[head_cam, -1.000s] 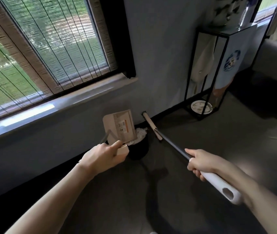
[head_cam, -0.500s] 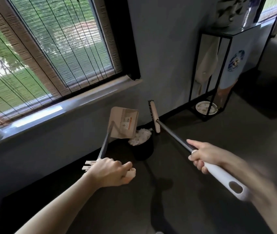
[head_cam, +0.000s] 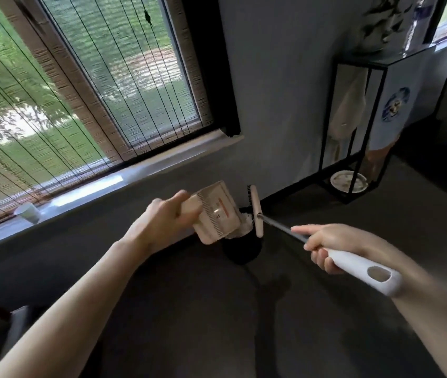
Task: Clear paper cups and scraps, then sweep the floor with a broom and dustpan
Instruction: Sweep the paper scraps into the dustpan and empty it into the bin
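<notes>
My left hand [head_cam: 162,221] grips the handle of a beige dustpan [head_cam: 216,211], which is raised and tilted over a small black bin [head_cam: 241,251] on the floor by the wall. White paper scraps [head_cam: 244,227] fill the bin's top, partly hidden behind the pan. My right hand [head_cam: 323,245] grips the white handle of a broom [head_cam: 364,268], index finger stretched along its dark shaft. The broom's beige head [head_cam: 256,211] hangs upright just right of the bin. A paper cup [head_cam: 27,212] stands on the windowsill at the left.
A window with slatted blinds [head_cam: 80,85] fills the upper left above a long sill [head_cam: 102,184]. A black metal-frame stand [head_cam: 361,126] with a plate [head_cam: 349,181] on its base stands at the right wall. Dark floor [head_cam: 230,323] spreads below my arms.
My left hand has lifted the dustpan up and to the right, over the bin. The broom head has drawn closer to the bin's right side. The camera has shifted, showing the cup on the sill.
</notes>
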`<state>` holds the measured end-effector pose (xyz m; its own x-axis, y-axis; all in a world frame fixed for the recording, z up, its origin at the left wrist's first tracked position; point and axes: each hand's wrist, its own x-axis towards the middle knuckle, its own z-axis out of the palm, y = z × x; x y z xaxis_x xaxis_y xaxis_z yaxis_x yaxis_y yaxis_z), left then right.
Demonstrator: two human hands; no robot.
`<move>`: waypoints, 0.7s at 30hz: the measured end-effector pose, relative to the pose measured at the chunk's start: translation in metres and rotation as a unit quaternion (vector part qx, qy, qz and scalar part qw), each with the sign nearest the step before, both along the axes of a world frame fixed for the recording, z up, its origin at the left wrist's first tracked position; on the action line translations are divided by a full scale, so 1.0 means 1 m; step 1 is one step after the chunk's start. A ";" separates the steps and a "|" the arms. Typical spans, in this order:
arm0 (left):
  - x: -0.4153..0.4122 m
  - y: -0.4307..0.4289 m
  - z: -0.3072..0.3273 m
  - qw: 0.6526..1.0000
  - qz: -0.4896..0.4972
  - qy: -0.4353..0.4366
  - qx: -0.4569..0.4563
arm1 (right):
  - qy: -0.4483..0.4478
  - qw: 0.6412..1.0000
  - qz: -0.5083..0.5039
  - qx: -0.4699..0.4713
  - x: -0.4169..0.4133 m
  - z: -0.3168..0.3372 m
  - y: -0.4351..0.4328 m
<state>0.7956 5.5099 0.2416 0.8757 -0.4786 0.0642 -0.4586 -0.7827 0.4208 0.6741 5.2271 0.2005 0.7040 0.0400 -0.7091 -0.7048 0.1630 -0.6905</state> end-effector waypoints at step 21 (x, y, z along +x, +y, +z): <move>0.079 0.192 -0.020 0.990 0.108 -0.046 -0.084 | -0.444 0.748 0.085 -0.485 0.198 0.023 0.149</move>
<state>0.8747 5.7018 0.2214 0.9431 -0.2575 0.2105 -0.3309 -0.7895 0.5169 0.8719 5.3764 0.2238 0.9580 -0.0482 0.2828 0.1491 -0.7585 -0.6344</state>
